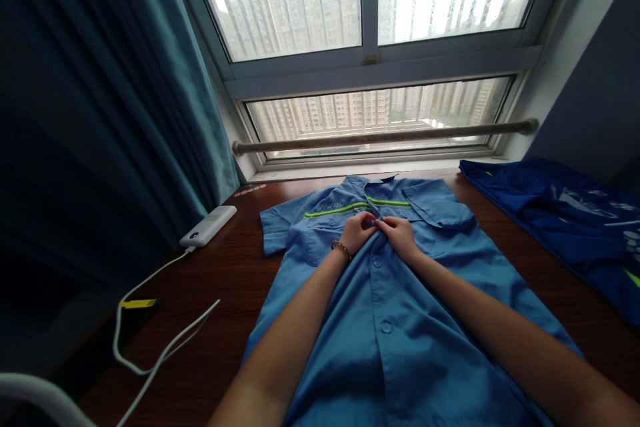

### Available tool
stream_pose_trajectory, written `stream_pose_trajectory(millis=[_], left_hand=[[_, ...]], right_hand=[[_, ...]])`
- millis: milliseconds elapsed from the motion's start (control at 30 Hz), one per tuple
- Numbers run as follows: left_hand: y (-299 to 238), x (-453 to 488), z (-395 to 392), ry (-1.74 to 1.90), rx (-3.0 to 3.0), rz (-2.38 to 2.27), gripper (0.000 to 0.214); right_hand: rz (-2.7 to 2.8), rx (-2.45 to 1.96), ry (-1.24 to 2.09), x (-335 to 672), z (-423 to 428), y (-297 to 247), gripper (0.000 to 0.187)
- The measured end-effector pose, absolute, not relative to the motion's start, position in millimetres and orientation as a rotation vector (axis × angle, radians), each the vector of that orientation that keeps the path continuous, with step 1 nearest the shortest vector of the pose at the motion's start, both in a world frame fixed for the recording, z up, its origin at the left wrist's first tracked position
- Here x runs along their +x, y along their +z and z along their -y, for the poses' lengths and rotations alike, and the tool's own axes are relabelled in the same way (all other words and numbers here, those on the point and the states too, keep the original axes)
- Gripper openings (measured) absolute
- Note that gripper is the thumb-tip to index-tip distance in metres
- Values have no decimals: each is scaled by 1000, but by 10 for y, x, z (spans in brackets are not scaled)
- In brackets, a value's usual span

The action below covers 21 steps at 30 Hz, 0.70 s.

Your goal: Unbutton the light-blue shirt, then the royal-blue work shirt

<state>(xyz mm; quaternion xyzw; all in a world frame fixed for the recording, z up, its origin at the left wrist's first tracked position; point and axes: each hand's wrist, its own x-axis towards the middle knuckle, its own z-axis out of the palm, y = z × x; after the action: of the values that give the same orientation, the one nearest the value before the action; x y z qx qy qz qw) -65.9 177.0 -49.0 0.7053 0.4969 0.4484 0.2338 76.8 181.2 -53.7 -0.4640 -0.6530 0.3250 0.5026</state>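
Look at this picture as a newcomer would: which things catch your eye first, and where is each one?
First comes the light blue shirt spread flat on the dark wooden table, a yellow-green stripe across its chest. The left hand and right hand meet on the placket just below that stripe. A white power bank with its cable lies to the left, and a darker blue garment to the right.
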Motion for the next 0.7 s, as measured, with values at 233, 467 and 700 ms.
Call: stream_pose_trajectory(millis=[233,467,700], left_hand=[[-542,-690,-1815,1254,1818,-1283,21],[-477,-840,-1901,1191,1820,-1508,13],[12,-739,-1759,818,1908,-1754,12]], right_hand=[[1142,-982,1166,766,-1955,-689,34],[1019,-943,1210,760,-1977,-685,31],[744,-937,1297,787,-1965,-505,21]])
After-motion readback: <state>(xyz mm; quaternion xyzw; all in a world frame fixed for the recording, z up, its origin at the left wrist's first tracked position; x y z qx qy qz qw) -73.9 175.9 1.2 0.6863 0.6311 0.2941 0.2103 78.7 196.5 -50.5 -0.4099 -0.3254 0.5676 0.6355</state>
